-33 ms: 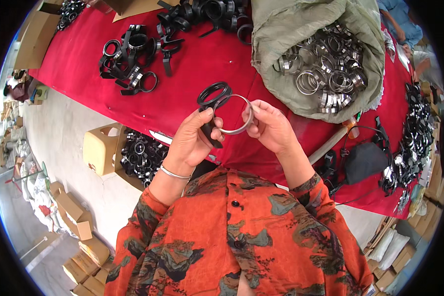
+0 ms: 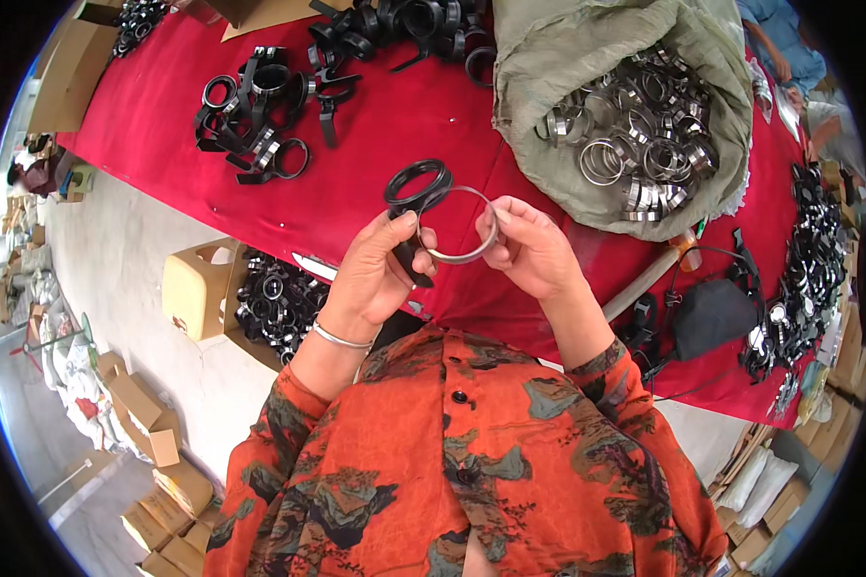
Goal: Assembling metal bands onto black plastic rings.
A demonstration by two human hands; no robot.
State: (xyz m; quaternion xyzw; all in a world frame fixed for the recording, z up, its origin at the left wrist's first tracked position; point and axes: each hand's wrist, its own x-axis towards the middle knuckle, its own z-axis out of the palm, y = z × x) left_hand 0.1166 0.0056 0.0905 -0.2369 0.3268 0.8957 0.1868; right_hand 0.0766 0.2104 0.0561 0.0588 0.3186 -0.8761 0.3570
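Note:
My left hand (image 2: pixel 370 264) is closed round the handle of a black plastic ring (image 2: pixel 420 181), whose round head stands up beyond the fingertips. Between the thumb and fingers of my right hand (image 2: pixel 534 248) is a thin silver metal ring (image 2: pixel 464 258). The metal ring's left side reaches the fingertips of my left hand, next to the black handle. Both rings are held above the near edge of the red-covered table (image 2: pixel 394 135).
A green-grey sack (image 2: pixel 539 163) of metal rings (image 2: pixel 649 159) lies open at the back right. Black ringed parts (image 2: pixel 269 82) lie back left. Lower left stands a carton of black parts (image 2: pixel 274 293). On the right are a black pouch (image 2: pixel 712 317) and a heap of parts (image 2: pixel 803 269).

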